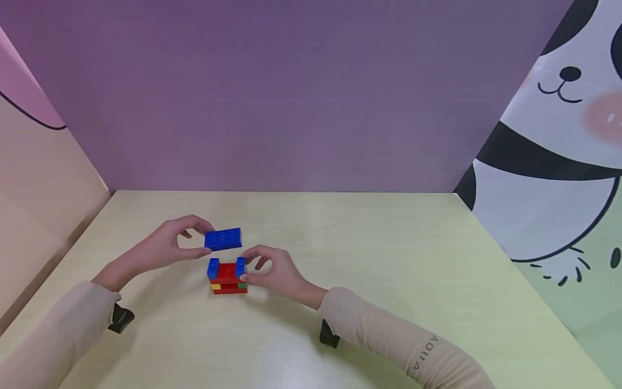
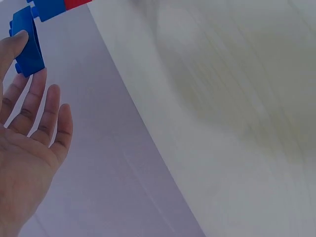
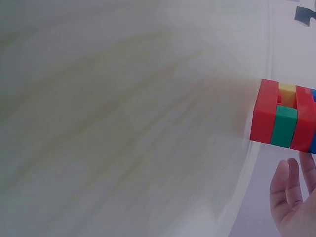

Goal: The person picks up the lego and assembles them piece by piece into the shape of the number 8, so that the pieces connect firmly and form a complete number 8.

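Note:
My left hand [image 1: 165, 246] pinches a long blue toy brick [image 1: 223, 239] by its left end, above and behind the stack. In the left wrist view, thumb and fingertips grip that blue brick [image 2: 28, 47]. The stack stands on the table: a red bottom brick [image 1: 230, 291], a yellow brick [image 1: 216, 287] and a green brick [image 1: 242, 285] at its ends, then an upper red brick [image 1: 227, 270]. Small blue bricks top its left end [image 1: 213, 268] and right end. My right hand [image 1: 284, 275] pinches the right small blue brick [image 1: 240, 267]; its fingertips are partly hidden in the right wrist view.
A pale wooden table [image 1: 389, 259] spreads under both hands. Behind it rises a purple wall [image 1: 282, 97], with a panda picture [image 1: 549, 210] on the right side and a beige wall [image 1: 44, 200] on the left.

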Tool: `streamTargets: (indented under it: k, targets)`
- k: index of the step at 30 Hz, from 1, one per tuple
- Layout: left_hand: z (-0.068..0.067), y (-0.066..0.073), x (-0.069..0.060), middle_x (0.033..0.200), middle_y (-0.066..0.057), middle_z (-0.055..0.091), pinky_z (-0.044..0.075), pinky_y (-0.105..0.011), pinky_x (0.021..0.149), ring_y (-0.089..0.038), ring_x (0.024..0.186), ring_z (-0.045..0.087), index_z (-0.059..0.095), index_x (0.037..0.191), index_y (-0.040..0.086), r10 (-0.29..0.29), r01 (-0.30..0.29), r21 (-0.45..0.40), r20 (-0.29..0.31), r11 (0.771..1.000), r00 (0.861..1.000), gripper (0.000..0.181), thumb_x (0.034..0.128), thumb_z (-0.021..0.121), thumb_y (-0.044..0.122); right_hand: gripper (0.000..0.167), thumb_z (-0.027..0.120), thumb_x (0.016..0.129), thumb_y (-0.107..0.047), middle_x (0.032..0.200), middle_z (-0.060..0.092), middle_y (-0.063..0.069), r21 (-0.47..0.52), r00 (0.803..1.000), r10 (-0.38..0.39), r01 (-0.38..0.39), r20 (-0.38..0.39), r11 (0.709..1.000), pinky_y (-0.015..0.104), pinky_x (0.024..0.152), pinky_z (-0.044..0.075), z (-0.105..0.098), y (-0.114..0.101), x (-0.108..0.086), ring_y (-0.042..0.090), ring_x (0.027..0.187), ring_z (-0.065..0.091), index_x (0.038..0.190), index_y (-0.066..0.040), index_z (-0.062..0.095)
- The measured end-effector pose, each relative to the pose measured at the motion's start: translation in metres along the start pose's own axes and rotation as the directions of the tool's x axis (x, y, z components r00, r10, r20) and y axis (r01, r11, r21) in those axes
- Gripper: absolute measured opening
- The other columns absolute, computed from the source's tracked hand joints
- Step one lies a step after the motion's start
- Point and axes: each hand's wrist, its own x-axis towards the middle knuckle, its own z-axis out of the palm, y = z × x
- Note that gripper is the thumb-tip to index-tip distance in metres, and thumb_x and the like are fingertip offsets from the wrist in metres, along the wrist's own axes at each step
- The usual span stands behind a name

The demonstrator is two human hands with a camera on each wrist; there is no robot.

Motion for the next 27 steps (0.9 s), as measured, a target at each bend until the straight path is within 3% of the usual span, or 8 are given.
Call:
streamTargets:
  k: [18,27]
  targets:
    - [0.003,0.007,-0.010,0.104,0.007,0.061,0.049,-0.035,0.079,-0.010,0.096,0.054,0.057,0.109,0.018,0.075,-0.076,0.022,0.019,0.997,0.997,0.040,0.0751,0.075,0.028,0.035,0.073,0.077,-0.017,0.104,0.065,0.006,0.001,0.999,0.037,-0.037,0.010,0.999,0.019,0.068,0.048,0.000,-0.001,0.003,0.021,0.086,0.060,0.109,-0.009,0.061]
    - [0.005,0.005,-0.013,0.102,0.011,0.061,0.049,-0.034,0.078,-0.014,0.096,0.056,0.058,0.107,0.021,0.114,-0.114,-0.011,0.032,0.993,0.993,0.037,0.0753,0.074,0.031,0.035,0.074,0.076,-0.018,0.103,0.065,0.005,0.003,0.999,0.037,-0.037,0.009,0.999,0.019,0.068,0.048,0.001,0.001,0.004,0.021,0.085,0.061,0.109,-0.010,0.062]
